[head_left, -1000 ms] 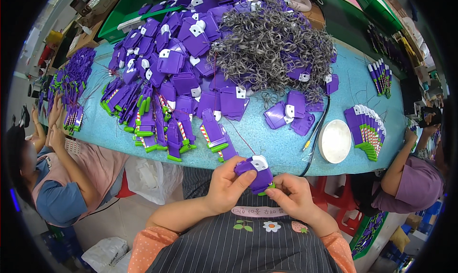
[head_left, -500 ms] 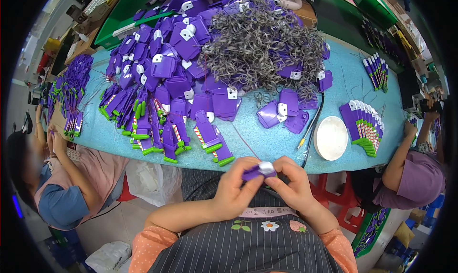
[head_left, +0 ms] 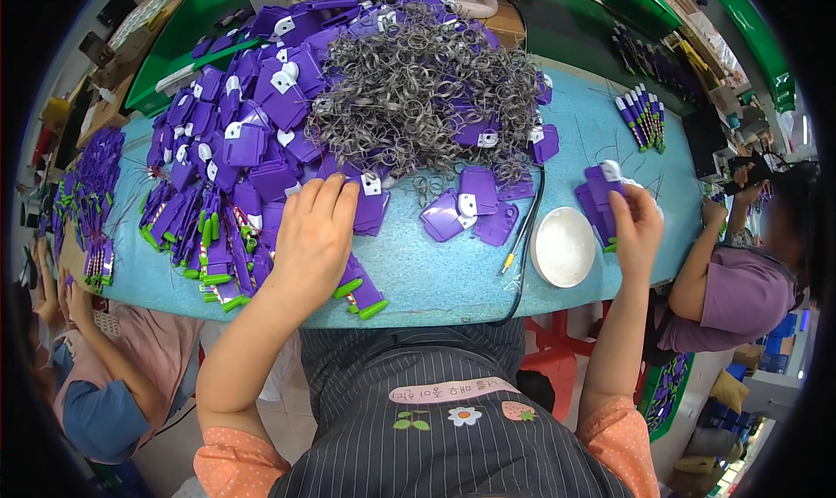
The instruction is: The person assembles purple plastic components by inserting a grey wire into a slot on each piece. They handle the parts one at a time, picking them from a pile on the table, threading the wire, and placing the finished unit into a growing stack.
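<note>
My right hand (head_left: 641, 219) pinches a purple plastic piece with a white rounded end (head_left: 603, 183), at the fanned row of like pieces on the right side of the table. My hand covers most of that row. My left hand (head_left: 315, 228) stretches its fingers over the purple pieces at the near side of the heap, fingertips on or just above a flat purple piece (head_left: 373, 212); its thumb is hidden. Just right of my left wrist lie purple pieces with green tips (head_left: 361, 289).
A tangled mound of grey rings (head_left: 427, 89) lies on the purple heap (head_left: 252, 145). A round white dish (head_left: 562, 247) stands beside a black cable (head_left: 529, 228). Bundled pieces (head_left: 640, 119) lie at the far right. One person sits on each side, near the table (head_left: 418, 289).
My hands have parted from in front of my body: the left reached out to the heap, the right carried a purple piece to the fanned row. The view has shifted too.
</note>
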{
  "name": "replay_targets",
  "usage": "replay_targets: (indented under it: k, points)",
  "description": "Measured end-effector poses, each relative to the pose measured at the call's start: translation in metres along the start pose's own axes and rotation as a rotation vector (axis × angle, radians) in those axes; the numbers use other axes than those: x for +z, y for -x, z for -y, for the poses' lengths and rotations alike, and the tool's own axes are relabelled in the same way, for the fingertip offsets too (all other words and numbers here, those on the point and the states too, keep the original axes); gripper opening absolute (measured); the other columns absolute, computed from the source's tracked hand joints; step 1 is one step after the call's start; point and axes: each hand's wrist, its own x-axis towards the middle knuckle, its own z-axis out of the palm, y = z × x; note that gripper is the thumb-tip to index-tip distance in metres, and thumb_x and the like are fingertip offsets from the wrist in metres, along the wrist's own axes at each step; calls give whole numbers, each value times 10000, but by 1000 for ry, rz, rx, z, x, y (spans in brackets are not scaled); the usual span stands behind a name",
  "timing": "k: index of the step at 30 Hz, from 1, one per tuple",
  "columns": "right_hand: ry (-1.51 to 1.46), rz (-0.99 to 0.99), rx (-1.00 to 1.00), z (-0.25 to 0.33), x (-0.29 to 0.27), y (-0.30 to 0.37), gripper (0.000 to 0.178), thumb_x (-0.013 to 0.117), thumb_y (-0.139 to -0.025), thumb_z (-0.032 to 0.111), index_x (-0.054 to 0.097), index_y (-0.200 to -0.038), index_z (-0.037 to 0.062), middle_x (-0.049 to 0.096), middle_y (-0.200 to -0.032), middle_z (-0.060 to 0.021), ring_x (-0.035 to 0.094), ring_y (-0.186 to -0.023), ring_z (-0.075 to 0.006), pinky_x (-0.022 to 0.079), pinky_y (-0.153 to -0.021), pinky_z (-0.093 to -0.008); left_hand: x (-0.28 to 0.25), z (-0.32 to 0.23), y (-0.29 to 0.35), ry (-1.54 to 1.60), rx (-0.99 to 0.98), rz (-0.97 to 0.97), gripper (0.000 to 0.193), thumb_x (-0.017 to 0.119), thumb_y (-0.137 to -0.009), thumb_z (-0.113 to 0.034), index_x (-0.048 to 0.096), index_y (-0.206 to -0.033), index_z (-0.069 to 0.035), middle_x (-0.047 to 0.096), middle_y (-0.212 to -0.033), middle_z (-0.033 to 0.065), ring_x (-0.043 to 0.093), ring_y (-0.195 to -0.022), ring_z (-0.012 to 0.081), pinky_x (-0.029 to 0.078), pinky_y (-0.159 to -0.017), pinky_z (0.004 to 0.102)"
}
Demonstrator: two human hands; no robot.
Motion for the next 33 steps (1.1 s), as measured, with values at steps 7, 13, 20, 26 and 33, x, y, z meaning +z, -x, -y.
replay_targets:
  k: [7, 13, 20, 26, 33]
  points:
    - [614, -64, -289, 15, 6, 15, 338, 732, -672, 73, 571, -958, -8, 568, -960, -165, 548, -883, -343, 435, -772, -404, -39, -33, 19, 519, 30, 16, 561, 647, -647, -5, 481, -1181, 31, 469, -1166, 212, 506, -1037, 387, 432, -891, 423]
    - [-110, 854, -523, 133, 62, 103, 805, 783, -605, 107, 402, -1298, -47, 506, -1144, -198, 537, -996, -359, 456, -845, -416, -28, -80, 51, 874, 173, 54, 544, 602, -668, 3, 444, -1184, 76, 433, -1207, 262, 507, -1064, 415, 459, -860, 436]
    - [-213, 767, -399, 122, 95, 135, 767, 794, -617, 87, 418, -1269, -62, 515, -1145, -226, 566, -974, -360, 495, -793, -397, -3, -86, 95, 1200, -222, 67, 524, 528, -763, 58, 368, -1257, 129, 532, -1131, 305, 597, -947, 435, 498, -806, 418]
    - [91, 586, -455, 120, 112, 119, 852, 829, -580, 110, 389, -1289, -61, 460, -1213, -253, 499, -1079, -414, 446, -888, -433, -10, -47, 115, 1551, -660, -392, 225, 436, -938, -21, 424, -1157, 28, 579, -1088, 181, 645, -902, 228, 566, -732, 305]
    - [107, 740, -513, 167, 173, 127, 783, 788, -637, 255, 414, -1266, -26, 486, -1175, -175, 536, -1022, -321, 472, -820, -386, -14, 8, 98, 1393, -833, -429, 233, 432, -977, -190, 471, -1048, 28, 630, -939, 139, 665, -757, 193, 562, -628, 272]
